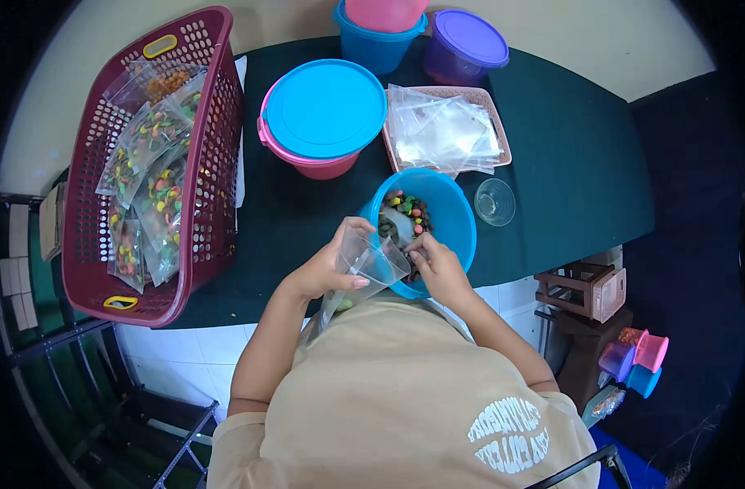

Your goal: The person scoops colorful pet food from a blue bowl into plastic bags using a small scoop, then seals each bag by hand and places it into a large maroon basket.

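My left hand (327,265) holds a clear plastic bag (371,262) by its side, with the bag's mouth turned toward the blue bucket. The lower part of the bag hangs at the table's front edge, with something pale green inside. Over the near part of the blue bucket (464,236), my right hand (437,265) is closed, its fingers at a clear, rounded item (398,226) that I cannot fully make out. Colourful and brown pieces (413,210) lie in the bucket around it.
A maroon basket (205,196) of filled bags stands at the left. Behind are a pink tub with a blue lid (327,106), a purple tub (468,49) and a tray (507,147) of flat bags (446,130). A glass (495,202) stands right of the bucket.
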Available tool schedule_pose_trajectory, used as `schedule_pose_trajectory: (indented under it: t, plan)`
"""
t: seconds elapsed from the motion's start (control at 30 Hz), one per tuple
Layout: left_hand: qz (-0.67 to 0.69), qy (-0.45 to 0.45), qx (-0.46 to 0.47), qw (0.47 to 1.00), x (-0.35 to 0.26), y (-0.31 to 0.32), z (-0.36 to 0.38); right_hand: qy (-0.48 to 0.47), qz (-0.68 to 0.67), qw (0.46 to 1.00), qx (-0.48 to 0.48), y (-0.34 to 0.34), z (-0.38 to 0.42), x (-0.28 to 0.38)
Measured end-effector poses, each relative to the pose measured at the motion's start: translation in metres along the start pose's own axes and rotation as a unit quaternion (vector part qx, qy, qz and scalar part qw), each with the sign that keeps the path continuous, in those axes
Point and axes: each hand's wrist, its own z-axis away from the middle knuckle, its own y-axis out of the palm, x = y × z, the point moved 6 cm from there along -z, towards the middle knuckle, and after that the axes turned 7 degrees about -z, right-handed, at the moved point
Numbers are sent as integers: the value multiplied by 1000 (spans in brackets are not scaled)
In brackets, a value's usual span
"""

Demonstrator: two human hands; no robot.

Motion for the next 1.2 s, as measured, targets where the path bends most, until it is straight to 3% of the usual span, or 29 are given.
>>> schedule_pose_trajectory:
  t: [0.03,0.2,0.27,0.47,0.6,0.87,1.03,1.13,1.2]
  plan:
    - [0,-1,3,1000,0,-2,-1,49,-74,995,37,4,0,-1]
    - [19,-15,-7,1000,-2,-16,-5,90,-163,979,80,14,-8,-20]
    - [24,-9,-14,1000,-4,-22,-7,126,-337,932,38,9,-12,-36]
    - [35,-2,-27,999,-10,-37,-12,140,-489,858,65,2,-16,-27]
    - [32,-16,-37,999,-6,-43,-3,155,-513,843,43,-11,-16,-26]
    - [16,-17,-112,993,3,-47,20,96,-518,850,-11,-38,-15,-35]
    - [-21,-9,-155,988,-21,-31,30,84,-510,855,-43,-52,-10,-26]
    - [-60,4,-168,984,-26,-24,40,71,-504,859,-58,-62,-7,-21]
    - [-222,36,-207,952,-32,-24,45,53,-502,861,-58,-69,-6,-16]
